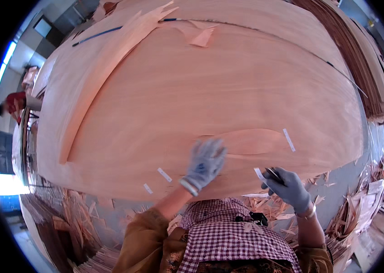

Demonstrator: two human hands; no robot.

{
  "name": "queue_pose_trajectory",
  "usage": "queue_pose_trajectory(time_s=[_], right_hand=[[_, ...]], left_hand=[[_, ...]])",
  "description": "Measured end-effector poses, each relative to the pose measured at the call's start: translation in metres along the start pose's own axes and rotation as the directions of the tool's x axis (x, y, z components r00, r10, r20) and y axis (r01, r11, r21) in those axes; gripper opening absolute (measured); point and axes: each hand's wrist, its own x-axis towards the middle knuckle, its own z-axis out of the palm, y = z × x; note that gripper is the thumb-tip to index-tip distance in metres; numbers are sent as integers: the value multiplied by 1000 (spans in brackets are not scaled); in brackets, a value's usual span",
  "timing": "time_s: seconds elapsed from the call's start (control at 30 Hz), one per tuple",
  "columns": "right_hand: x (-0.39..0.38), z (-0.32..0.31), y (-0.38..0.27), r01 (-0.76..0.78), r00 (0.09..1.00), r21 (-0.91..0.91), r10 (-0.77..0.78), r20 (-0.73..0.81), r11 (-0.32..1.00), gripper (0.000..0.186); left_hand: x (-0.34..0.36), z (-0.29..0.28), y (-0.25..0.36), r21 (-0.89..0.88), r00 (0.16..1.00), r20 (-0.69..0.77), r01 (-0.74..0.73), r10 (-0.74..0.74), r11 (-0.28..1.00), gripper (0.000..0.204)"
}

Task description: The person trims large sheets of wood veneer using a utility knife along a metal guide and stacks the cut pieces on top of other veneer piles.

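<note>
The wide wood sheet (pixel 228 91) lay spread before the person, a leaf-shaped patch (pixel 255 141) in its near part. By the patch's left end, the gloved left hand (pixel 206 161) was empty, fingers spread, perhaps for smoothing; blur hid any contact. The right hand (pixel 292 186) grasped a dark tool (pixel 274 176), with a white strip (pixel 259 174) apparently pinched by one end to leave the rest free. Farther off lay a long loose wood piece (pixel 101 79).
</note>
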Motion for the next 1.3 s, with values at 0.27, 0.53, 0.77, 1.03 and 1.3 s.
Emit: queue_pose_trajectory(time_s=[0.27, 0.53, 0.77, 1.03, 1.3], right_hand=[[118, 55, 1, 27, 993, 170, -46, 112, 985, 20], [175, 102, 3, 19, 991, 318, -61, 122, 948, 14], [183, 112, 8, -50, 998, 138, 43, 51, 989, 15], [172, 119, -6, -38, 999, -19, 38, -24, 999, 18], [140, 105, 70, 276, 937, -433, -341, -78, 858, 16]], left_hand=[[-49, -34, -43, 122, 979, -75, 196, -188, 973, 35], [-41, -34, -46, 41, 980, -27, 199, -198, 979, 38], [-18, -10, -54, -1, 997, -44, 58, -58, 998, 42], [-17, -16, -65, -20, 999, 33, -16, 17, 1000, 42], [6, -17, -49, -260, 972, 196, -80, 133, 962, 35]])
